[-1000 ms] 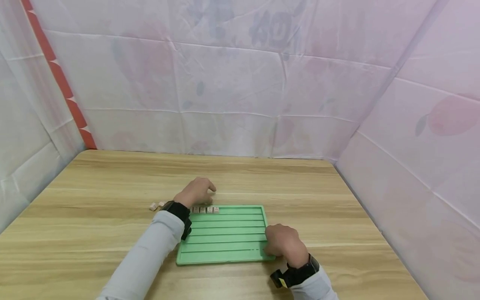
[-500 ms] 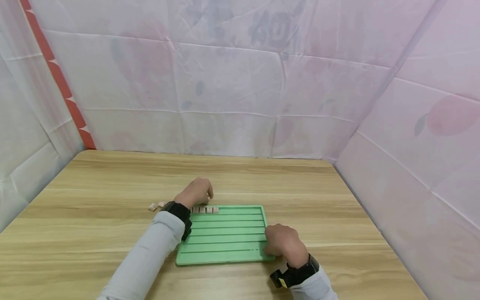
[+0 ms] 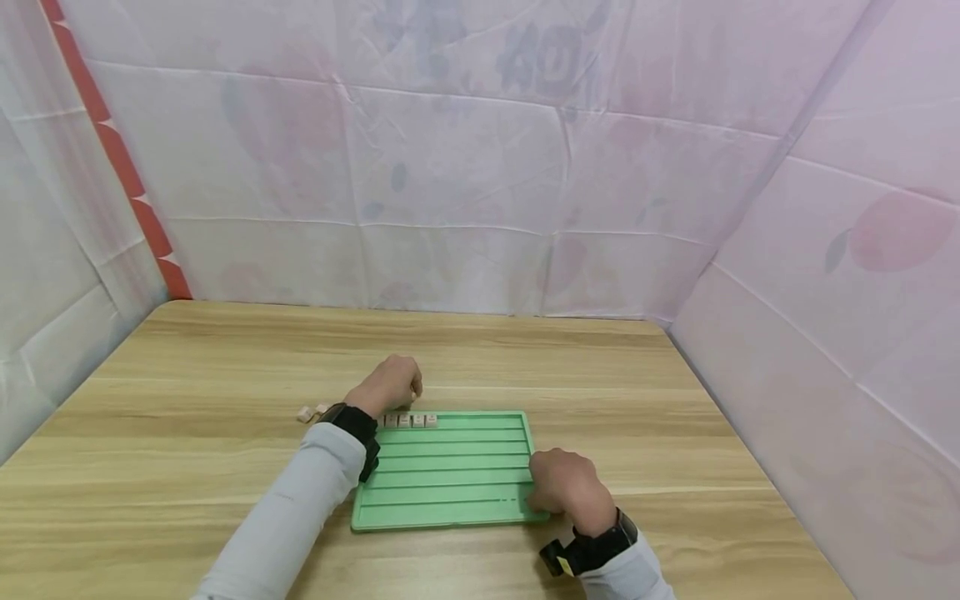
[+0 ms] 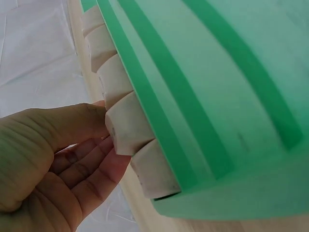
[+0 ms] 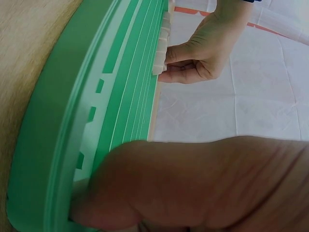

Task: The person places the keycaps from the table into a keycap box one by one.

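Observation:
A green ridged tray (image 3: 457,475) lies on the table, with several small pale tiles (image 3: 418,421) standing in a row along its far left edge. Dark marks show on the tiles' faces. My left hand (image 3: 390,385) reaches over the far edge, its thumb and fingers pinching one tile (image 4: 129,123) of the row. That tile juts out slightly from its neighbours in the left wrist view. My right hand (image 3: 566,485) grips the tray's near right corner, thumb (image 5: 113,200) over the rim; its other fingers are mostly hidden.
Loose tiles (image 3: 305,414) lie on the wooden table (image 3: 187,433) left of the tray, partly behind my left wrist. Pale printed sheeting (image 3: 450,167) hangs beyond the far table edge and along both sides.
My left hand has drawn slightly left along the tray's far edge, and its fingers have gone from spread to curled. The right hand and the tray have stayed in place.

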Demonstrator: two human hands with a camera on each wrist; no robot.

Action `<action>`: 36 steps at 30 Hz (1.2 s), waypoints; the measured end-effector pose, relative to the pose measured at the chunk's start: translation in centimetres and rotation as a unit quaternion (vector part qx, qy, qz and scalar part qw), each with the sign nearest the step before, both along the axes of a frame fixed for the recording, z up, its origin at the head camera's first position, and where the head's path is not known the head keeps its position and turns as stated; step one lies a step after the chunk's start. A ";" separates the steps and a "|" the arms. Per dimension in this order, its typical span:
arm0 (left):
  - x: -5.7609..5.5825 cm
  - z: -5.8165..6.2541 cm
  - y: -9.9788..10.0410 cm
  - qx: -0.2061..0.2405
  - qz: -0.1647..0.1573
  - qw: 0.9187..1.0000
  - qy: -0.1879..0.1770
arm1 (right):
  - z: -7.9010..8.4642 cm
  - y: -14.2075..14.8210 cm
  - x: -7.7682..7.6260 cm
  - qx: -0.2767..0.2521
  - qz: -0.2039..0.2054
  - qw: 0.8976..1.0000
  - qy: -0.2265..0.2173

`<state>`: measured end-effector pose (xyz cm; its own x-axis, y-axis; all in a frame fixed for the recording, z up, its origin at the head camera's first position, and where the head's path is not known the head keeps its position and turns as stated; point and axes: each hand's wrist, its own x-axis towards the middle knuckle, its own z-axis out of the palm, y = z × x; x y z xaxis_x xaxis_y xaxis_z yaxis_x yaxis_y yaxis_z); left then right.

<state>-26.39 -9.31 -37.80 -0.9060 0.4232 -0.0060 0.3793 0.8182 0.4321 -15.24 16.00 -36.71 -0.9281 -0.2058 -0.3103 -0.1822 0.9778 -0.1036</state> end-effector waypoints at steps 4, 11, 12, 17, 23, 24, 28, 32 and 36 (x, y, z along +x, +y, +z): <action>0.0 0.0 -0.2 0.013 -0.008 1.000 -0.003 | 0.0 0.0 0.0 -0.004 0.000 1.000 0.001; 0.0 0.1 -0.4 0.022 -0.008 1.000 -0.002 | 0.1 -0.1 0.1 -0.002 -0.003 1.000 -0.002; 0.1 0.3 -0.4 0.022 -0.005 1.000 -0.003 | 0.1 -0.1 0.1 -0.003 -0.003 1.000 -0.003; 0.4 1.2 -0.1 0.027 -0.009 1.000 -0.010 | 0.3 0.0 0.2 -0.004 -0.004 1.000 -0.004; 0.4 1.7 0.0 0.032 -0.021 0.999 -0.013 | 0.3 0.0 0.2 -0.004 -0.002 1.000 -0.002; 0.4 1.8 0.0 0.032 -0.023 0.999 -0.013 | 0.3 0.0 0.2 -0.004 -0.001 1.000 -0.001; 0.5 1.7 -0.1 0.030 -0.032 0.999 -0.008 | 0.2 0.0 0.1 -0.003 0.001 1.000 0.001; 0.5 1.2 -0.3 0.023 -0.038 0.999 0.008 | 0.2 0.0 0.1 -0.001 0.001 1.000 -0.001; 0.4 0.7 -0.6 0.026 -0.041 0.999 0.018 | 0.2 -0.1 0.1 -0.002 0.003 1.000 -0.001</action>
<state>-26.01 -9.95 -37.11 -0.8676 0.4948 0.0505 0.4603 0.7605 0.4580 -15.15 15.93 -36.53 -0.9266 -0.2119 -0.3106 -0.1870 0.9764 -0.1080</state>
